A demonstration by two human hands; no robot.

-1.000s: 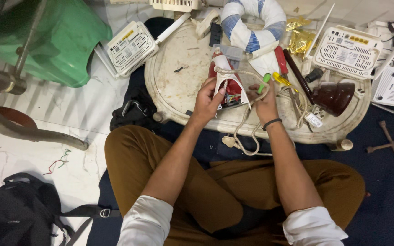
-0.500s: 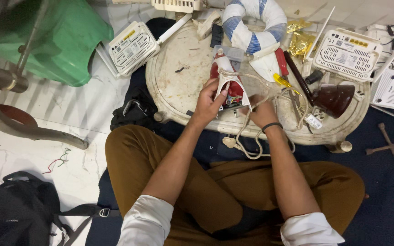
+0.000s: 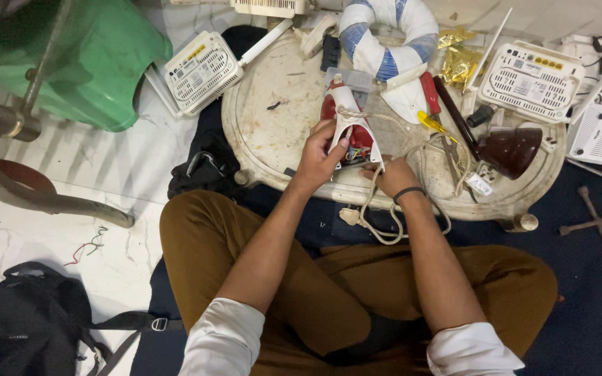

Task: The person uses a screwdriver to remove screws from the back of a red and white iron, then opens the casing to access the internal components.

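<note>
Both hands work at an opened red-and-white clothes iron (image 3: 351, 129) lying on the round, stained low table (image 3: 273, 132) — the left hand (image 3: 320, 157) has its fingers wrapped around the iron's white body, thumb pressed on top. The right hand (image 3: 390, 175) sits just under the iron's rear end, its fingers hidden, so their grasp cannot be told — the iron's pale cord (image 3: 377, 223) loops down past the wrist.

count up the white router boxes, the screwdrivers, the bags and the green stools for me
White router boxes: 4
Screwdrivers: 2
Black bags: 1
Green stools: 1
Total: 8
Both hands hold the red and white iron.
</note>
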